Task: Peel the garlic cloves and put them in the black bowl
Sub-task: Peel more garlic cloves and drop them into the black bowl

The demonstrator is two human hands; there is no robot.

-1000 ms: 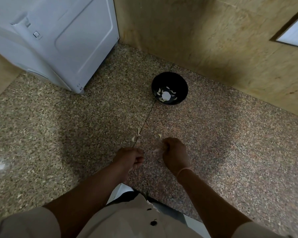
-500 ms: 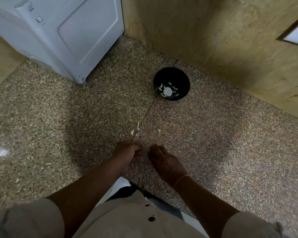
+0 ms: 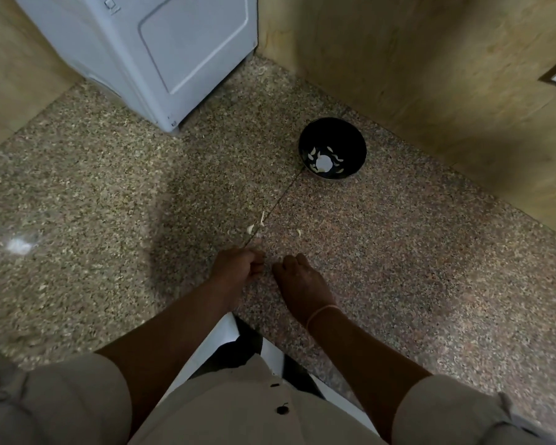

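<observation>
as i lean over the speckled counter (image 3: 414, 252), both my forearms reach toward the black bowl (image 3: 350, 136), and my hands stop well short of it on its near side. my left hand (image 3: 238, 266) is knuckles-up with the fingers curled in toward the palm. a pale scrap (image 3: 258, 243) sits right at its fingertips, on the side facing the bowl, but i cannot tell whether i am pinching it or whether anything lies inside the curl. my right hand (image 3: 302, 281) lies palm down just beside the left one, fingers fairly straight and loose, pointing across at the left fingertips and gripping nothing. a thin pale band (image 3: 321, 312) circles its wrist. the two hands are close but apart.

peeled garlic cloves (image 3: 323, 162) lie pale in the bottom of the bowl. a few loose garlic bits (image 3: 251, 228) lie between the bowl and my hands, along a dark seam (image 3: 283, 194) that runs from the bowl's near edge toward my left hand. a white appliance (image 3: 180, 53) stands beyond the bowl to its left, and a wooden wall (image 3: 430, 59) rises behind it.

a second ago my right hand was balled into a fist, with a faint pale wisp between it and the left. half a second ago it had already flattened as it lies now. the left hand's curl is unchanged, and the cloves in the bowl look the same.
</observation>
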